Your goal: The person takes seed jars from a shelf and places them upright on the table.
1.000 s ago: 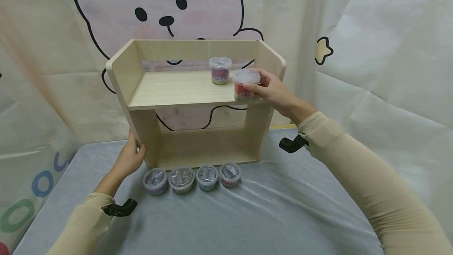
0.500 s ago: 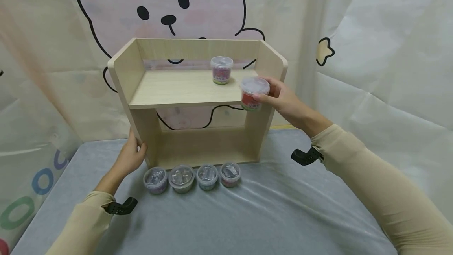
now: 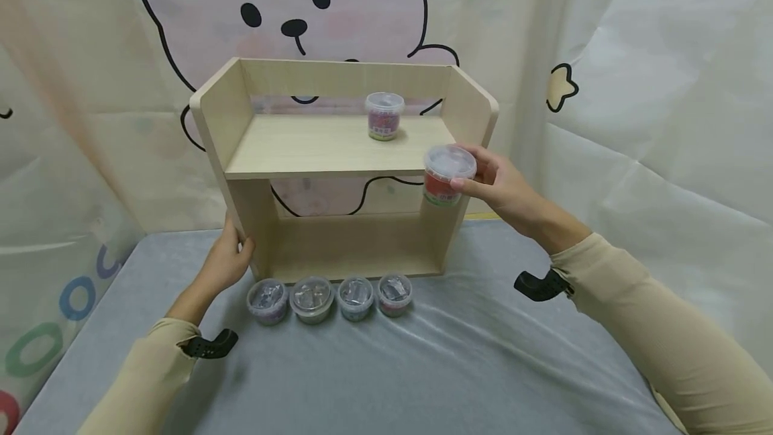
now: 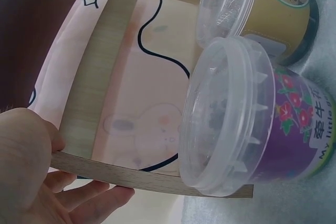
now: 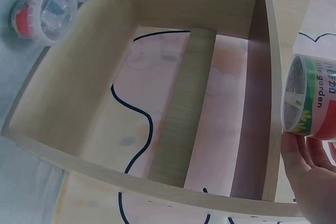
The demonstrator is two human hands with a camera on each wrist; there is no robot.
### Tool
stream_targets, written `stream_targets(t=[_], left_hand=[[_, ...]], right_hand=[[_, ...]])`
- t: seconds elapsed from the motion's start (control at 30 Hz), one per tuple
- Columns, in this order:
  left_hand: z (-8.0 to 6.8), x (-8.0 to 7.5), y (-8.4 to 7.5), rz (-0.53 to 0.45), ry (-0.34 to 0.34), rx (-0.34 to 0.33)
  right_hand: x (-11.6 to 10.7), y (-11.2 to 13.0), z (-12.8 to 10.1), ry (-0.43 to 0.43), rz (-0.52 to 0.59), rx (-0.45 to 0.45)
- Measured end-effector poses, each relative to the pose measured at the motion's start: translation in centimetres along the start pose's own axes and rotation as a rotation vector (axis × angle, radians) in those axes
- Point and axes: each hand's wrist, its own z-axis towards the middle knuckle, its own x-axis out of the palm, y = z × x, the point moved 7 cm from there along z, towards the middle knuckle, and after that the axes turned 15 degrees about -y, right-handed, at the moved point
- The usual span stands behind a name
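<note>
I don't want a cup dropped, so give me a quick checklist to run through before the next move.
1. Right hand grips the red cup firmly: ok, fingers wrap its side.
2. Cup's lid seated: ok, it looks closed in the head view.
3. Left hand steadies the shelf: ok, it holds the left side panel.
4. Purple cup stands upright on the top board: ok.
5. Four cups in a row on the table, apart from the hands: ok.
6. Cup's underside free of anything: cannot tell.
</note>
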Motion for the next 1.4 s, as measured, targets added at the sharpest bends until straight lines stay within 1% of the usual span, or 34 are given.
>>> stream_targets(t=[0.23, 0.47, 1.0, 1.23, 1.4], left_hand=[[0.0, -0.6, 0.0, 0.017, -0.012, -0.002], [0.2, -0.1, -0.1, 0.023, -0.008, 0.011], [0.0, 0.1, 0.1, 0.022, -0.008, 0.000], [-0.1, 0.0, -0.2, 0.003, 0.002, -0.001], [-0.1, 0.0, -0.2, 0.001, -0.002, 0.004]], right_hand=[[0.5, -1.0, -0.7, 0.033, 0.046, -0.005], [0.6, -3.3, -1.8, 0.032, 0.051, 0.017], [1.6, -8.7, -3.3, 0.064, -0.002, 0.122], [1.8, -10.6, -4.2, 0.051, -0.017, 0.166], [2.2, -12.1, -4.8, 0.048, -0.037, 0.188]])
